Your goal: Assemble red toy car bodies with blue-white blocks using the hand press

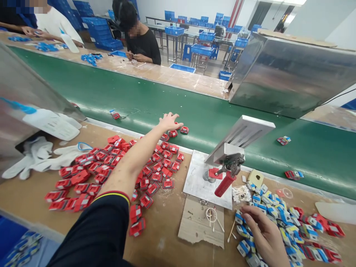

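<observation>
My left hand point(169, 121) reaches over the near side of the green conveyor belt point(155, 96). Its fingers are spread, just above a few small red plastic parts point(172, 134) lying on the belt. My right hand point(263, 231) is low at the right, by a heap of blue, white and yellow parts point(274, 209). Its thumb and forefinger come together beside one blue-and-white part point(238, 217); whether they grip anything is hidden. Between the hands stands a toggle clamp press with a red handle point(225, 184), and a red part point(215, 173) sits under it.
Many red parts point(157, 167) cover the bench at left. White gloves point(41, 155) and a squeeze bottle point(51, 122) lie beyond. Cardboard point(200, 222) with cotton swabs lies before the clamp. A metal housing point(289, 70) spans the belt. Co-workers sit across it.
</observation>
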{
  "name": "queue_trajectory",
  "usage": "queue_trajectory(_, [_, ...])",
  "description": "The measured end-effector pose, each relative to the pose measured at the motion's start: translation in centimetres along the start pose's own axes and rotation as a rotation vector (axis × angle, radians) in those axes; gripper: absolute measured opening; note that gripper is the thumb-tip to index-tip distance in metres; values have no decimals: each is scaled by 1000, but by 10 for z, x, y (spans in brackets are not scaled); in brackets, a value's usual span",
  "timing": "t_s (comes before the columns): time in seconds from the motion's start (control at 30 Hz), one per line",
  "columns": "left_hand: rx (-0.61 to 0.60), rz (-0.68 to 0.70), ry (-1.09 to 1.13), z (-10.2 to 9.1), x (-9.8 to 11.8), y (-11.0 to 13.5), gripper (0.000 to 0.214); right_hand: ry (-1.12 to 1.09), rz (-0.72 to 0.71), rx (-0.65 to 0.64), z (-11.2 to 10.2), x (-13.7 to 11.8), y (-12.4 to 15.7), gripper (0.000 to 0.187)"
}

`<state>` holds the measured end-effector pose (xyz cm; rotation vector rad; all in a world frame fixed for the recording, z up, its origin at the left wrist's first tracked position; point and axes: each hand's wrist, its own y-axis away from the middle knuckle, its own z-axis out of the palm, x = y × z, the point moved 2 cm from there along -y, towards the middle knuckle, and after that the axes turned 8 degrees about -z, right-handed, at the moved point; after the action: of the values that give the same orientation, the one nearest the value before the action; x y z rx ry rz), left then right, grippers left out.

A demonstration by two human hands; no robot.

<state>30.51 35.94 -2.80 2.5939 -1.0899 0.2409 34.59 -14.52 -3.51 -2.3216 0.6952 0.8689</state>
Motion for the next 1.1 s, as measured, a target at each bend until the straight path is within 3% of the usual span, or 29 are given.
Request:
queue_trajectory(0.07, [-6,-58,-27,12,6,-11,79,5,-11,11,-1,2,3,45])
queue_trajectory(0.13, [-47,-30,-52,29,13,-10,76,8,-3,-7,-2,11,7,45])
queue_trajectory(0.3, [-141,216,-94,52,18,15,35,-13,50,-183,0,41,17,40])
queue_trajectory(0.37, [-167,286,-98,50,13,28,26,-18,42,-198,3,44,19,40])
queue_trajectory(0.67, [-208,450,-22,35,-8,70,37,-7,-1,-111,15,23,23,40])
queue_trajectory(0.97, [-341,354,-72,16,-22,73,37,-22,66,-95,6,21,27,43])
queue_trajectory(1.1, [-356,320,-170,2,-3,54,42,-16,58,-94,7,19,22,42])
